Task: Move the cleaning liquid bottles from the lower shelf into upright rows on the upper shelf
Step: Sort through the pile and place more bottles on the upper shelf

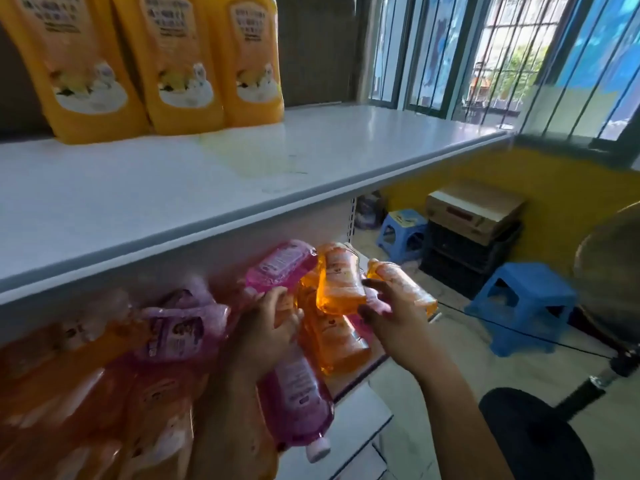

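At the right end of the lower shelf [363, 375], your left hand [266, 327] curls its fingers round the neck end of a pink bottle [280, 266], which tilts up and away toward the underside of the upper shelf [207, 188]. Your right hand [391, 320] grips an orange bottle [341, 280], thumb on its near face; a second orange bottle [401, 284] lies across the back of its fingers, and the blur makes it hard to say whether you hold that one too. Both orange bottles are clear plastic, filled with amber liquid that glows where window light passes through, each with a pale label.

Beneath your hands, more bottles lie flat in a loose heap on the lower shelf: an orange one [337, 344], a long pink one [298, 403] with its white cap pointing toward you, and a purple-labelled pink one [180, 334] farther left. The pile at the far left is smeared orange and pink.

On the upper shelf, smooth and white with a grey front lip, three opaque yellow bottles [166, 64] stand upright in a row at the back left.

Right of the shelving, two blue plastic stools [519, 306] and a cardboard box [474, 209] sit on the floor.
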A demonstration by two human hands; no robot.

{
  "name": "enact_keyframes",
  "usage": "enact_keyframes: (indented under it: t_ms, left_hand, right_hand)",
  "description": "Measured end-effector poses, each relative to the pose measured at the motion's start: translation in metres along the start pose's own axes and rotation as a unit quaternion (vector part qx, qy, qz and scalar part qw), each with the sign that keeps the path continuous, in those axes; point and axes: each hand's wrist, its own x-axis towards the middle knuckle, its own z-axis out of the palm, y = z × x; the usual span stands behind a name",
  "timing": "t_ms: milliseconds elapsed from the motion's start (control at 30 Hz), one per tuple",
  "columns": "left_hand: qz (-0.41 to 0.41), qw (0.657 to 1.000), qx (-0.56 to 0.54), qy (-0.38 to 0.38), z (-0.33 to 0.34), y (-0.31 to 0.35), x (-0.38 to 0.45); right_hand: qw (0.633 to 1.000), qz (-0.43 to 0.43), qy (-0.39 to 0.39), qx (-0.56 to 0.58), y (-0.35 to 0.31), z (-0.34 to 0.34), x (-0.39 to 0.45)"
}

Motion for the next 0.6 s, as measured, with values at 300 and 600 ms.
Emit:
enact_keyframes:
  t_ms: [300, 600]
  left_hand:
    - [-0.061, 0.996, -0.050, 0.027, 0.071, 0.044, 0.050]
    - [-0.122, 0.992, -0.035, -0.004, 0.117, 0.039, 0.062]
  right_hand:
    - [0.982, 0.079, -0.097, 0.144, 0.040, 0.000, 0.123]
    - [0.980, 0.037, -0.180, 0.075, 0.041, 0.030, 0.179]
